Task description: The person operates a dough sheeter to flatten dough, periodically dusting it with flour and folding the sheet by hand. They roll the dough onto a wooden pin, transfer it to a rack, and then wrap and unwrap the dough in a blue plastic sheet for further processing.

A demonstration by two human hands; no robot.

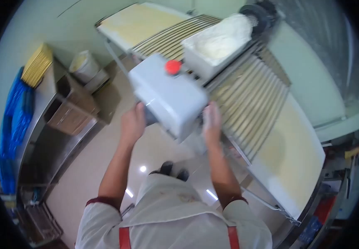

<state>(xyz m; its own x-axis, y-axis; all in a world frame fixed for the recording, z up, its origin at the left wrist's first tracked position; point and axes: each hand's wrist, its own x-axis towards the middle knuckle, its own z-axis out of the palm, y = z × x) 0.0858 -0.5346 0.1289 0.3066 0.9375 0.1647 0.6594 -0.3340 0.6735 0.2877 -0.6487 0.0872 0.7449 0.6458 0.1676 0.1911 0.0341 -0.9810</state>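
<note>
A dough sheeter stands before me, its grey housing topped by a round red button. My left hand is at the housing's lower left side, fingers curled in by a dark part. On the opposite side, my right hand is closed against the housing's right edge, with white powder on its fingers. What either hand grips is hidden behind the housing and blurred. A white bin of white flour-like powder rests on top of the machine, behind the button.
Wire guards cover the belts, with one belt table at right and another at upper left. A steel bench on the left holds a cardboard box, blue plastic and yellow stacked pieces. A white bucket stands behind.
</note>
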